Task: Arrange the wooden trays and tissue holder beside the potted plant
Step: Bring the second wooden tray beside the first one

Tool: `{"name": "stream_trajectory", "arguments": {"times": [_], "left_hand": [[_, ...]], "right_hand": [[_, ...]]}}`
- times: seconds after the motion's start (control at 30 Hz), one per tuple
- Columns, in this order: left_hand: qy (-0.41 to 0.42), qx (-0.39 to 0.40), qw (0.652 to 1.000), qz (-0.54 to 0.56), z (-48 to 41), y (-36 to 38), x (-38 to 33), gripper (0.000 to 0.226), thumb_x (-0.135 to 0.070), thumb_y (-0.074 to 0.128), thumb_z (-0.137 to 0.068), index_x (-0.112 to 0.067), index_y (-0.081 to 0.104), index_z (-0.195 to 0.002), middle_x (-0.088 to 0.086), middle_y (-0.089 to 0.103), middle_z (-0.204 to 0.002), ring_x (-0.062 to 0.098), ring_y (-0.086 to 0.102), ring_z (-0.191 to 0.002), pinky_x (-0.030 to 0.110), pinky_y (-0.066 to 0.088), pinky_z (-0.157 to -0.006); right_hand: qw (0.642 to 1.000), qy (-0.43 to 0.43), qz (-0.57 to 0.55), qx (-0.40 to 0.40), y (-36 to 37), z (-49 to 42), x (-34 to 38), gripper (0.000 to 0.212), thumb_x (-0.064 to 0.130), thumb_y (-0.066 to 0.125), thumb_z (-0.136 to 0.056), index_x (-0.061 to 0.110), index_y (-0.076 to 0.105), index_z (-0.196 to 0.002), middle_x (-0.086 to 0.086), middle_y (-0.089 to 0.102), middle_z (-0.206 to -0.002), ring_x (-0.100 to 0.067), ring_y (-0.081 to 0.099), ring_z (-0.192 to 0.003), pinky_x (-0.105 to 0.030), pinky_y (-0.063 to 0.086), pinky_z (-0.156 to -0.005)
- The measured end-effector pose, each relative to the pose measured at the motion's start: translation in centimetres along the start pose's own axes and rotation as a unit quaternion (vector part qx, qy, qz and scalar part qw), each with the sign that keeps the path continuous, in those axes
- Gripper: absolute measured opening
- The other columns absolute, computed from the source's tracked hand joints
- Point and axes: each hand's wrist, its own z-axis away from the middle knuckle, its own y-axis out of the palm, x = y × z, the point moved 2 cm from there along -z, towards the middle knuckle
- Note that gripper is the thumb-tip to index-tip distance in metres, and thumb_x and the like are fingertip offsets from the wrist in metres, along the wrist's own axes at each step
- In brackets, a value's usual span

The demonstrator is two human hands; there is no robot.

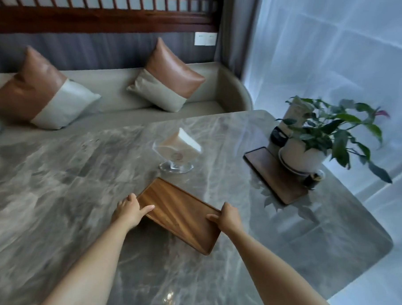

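The wooden tray (179, 214) nearest the person lies on the grey marbled bench (80, 161), well short of the potted plant (311, 143) and turned at an angle to the bench edge. Both hands hold it by opposite sides: the left hand (129, 210) is closed on the side farther from the plant, thumb laid across the tray's inner face, and the right hand (227, 217) is closed on the side nearer the plant, thumb likewise over the rim. Whether the tray rests flat or is lifted slightly cannot be told. The tissue holder (177, 151), a clear stand with a fan of white tissues, stands upright beyond this tray, apart from it and well to the sofa side of the plant. A second, darker wooden tray (270, 173) lies just beside the plant's white pot, its far end tucked against the pot's saucer. A small dark jar (313, 179) sits close beside the pot, toward the bench edge. Behind the plant hangs a sheer white curtain (338, 54); across the bench from it, a pale sofa (119, 91) carries two tan-and-cream cushions (167, 76).
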Motion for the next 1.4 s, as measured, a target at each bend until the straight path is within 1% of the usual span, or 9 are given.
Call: {"name": "stream_trajectory", "arguments": {"times": [0.23, 0.37, 0.47, 0.53, 0.6, 0.73, 1.07, 1.2, 1.4], "left_hand": [[0.073, 0.024, 0.996, -0.038, -2.1, 3.6, -11.4, 0.070, -0.051, 0.057, -0.084, 0.000, 0.038, -0.129, 0.021, 0.045, -0.141, 0.037, 0.039, -0.132, 0.042, 0.036, -0.105], [0.101, 0.049, 0.993, -0.049, -3.6, 5.7, -16.7, 0.076, -0.050, 0.059, -0.083, 0.001, 0.035, -0.133, 0.021, 0.040, -0.144, 0.037, 0.034, -0.135, 0.045, 0.034, -0.110], [0.106, 0.064, 0.990, -0.061, -4.8, 7.0, -19.5, 0.077, -0.050, 0.061, -0.082, 0.000, 0.034, -0.134, 0.022, 0.039, -0.145, 0.037, 0.033, -0.136, 0.044, 0.033, -0.110], [0.108, 0.072, 0.989, -0.072, -5.6, 7.8, -21.0, 0.078, -0.050, 0.062, -0.081, 0.001, 0.034, -0.133, 0.023, 0.039, -0.144, 0.037, 0.034, -0.135, 0.044, 0.033, -0.109], [0.111, 0.077, 0.988, -0.076, -6.5, 8.4, -22.5, 0.082, -0.051, 0.062, -0.081, 0.003, 0.032, -0.134, 0.024, 0.039, -0.145, 0.038, 0.034, -0.135, 0.044, 0.033, -0.109], [0.122, 0.079, 0.987, -0.071, -8.3, 9.2, -24.7, 0.086, -0.051, 0.065, -0.079, 0.003, 0.030, -0.137, 0.024, 0.037, -0.145, 0.038, 0.033, -0.136, 0.045, 0.032, -0.110], [0.141, 0.055, 0.982, -0.111, -10.7, 10.1, -26.7, 0.093, -0.062, 0.065, -0.071, -0.002, 0.033, -0.136, 0.021, 0.041, -0.143, 0.035, 0.035, -0.134, 0.047, 0.030, -0.110], [0.147, 0.045, 0.982, -0.111, -10.8, 10.2, -27.1, 0.093, -0.062, 0.064, -0.072, -0.002, 0.034, -0.136, 0.021, 0.041, -0.143, 0.036, 0.035, -0.134, 0.047, 0.030, -0.109], [0.150, 0.044, 0.982, -0.108, -10.9, 10.2, -27.2, 0.089, -0.061, 0.063, -0.074, -0.001, 0.035, -0.134, 0.022, 0.039, -0.143, 0.036, 0.034, -0.134, 0.047, 0.029, -0.110]], "right_hand": [[0.997, 0.044, -0.036, -0.048, -5.9, -2.3, -7.8, 0.053, 0.039, 0.066, -0.082, 0.024, 0.020, -0.062, 0.003, 0.032, -0.075, -0.005, 0.025, -0.058, -0.021, 0.020, -0.046], [0.995, 0.077, -0.052, -0.049, -8.1, -3.8, -11.0, 0.040, 0.033, 0.068, -0.082, 0.014, 0.033, -0.076, -0.010, 0.043, -0.096, -0.008, 0.030, -0.060, -0.023, 0.023, -0.048], [0.992, 0.094, -0.070, -0.052, -9.1, -4.9, -12.4, 0.041, 0.031, 0.069, -0.081, 0.011, 0.034, -0.090, -0.019, 0.050, -0.115, -0.020, 0.044, -0.082, -0.031, 0.036, -0.068], [0.989, 0.104, -0.084, -0.059, -9.4, -5.6, -13.2, 0.039, 0.027, 0.069, -0.082, 0.012, 0.034, -0.090, -0.019, 0.048, -0.120, -0.020, 0.044, -0.085, -0.033, 0.036, -0.073], [0.986, 0.112, -0.100, -0.069, -9.6, -6.4, -13.8, 0.035, 0.024, 0.068, -0.083, 0.010, 0.037, -0.092, -0.018, 0.048, -0.120, -0.016, 0.043, -0.079, -0.032, 0.037, -0.075], [0.977, 0.133, -0.139, -0.089, -10.0, -7.8, -14.5, 0.041, 0.031, 0.068, -0.082, 0.004, 0.046, -0.105, -0.018, 0.050, -0.119, -0.030, 0.052, -0.104, -0.038, 0.044, -0.088], [0.973, 0.147, -0.127, -0.121, -9.7, -9.2, -13.8, 0.035, 0.030, 0.064, -0.085, 0.010, 0.036, -0.091, -0.017, 0.045, -0.122, -0.031, 0.052, -0.103, -0.032, 0.039, -0.075], [0.967, 0.165, -0.132, -0.140, -9.6, -9.2, -13.4, 0.038, 0.028, 0.065, -0.085, 0.004, 0.043, -0.104, -0.016, 0.044, -0.121, -0.031, 0.052, -0.104, -0.038, 0.044, -0.082], [0.965, 0.169, -0.123, -0.157, -9.5, -9.1, -13.3, 0.047, 0.033, 0.067, -0.082, 0.006, 0.039, -0.109, -0.016, 0.046, -0.119, -0.033, 0.053, -0.105, -0.040, 0.046, -0.080]]}}
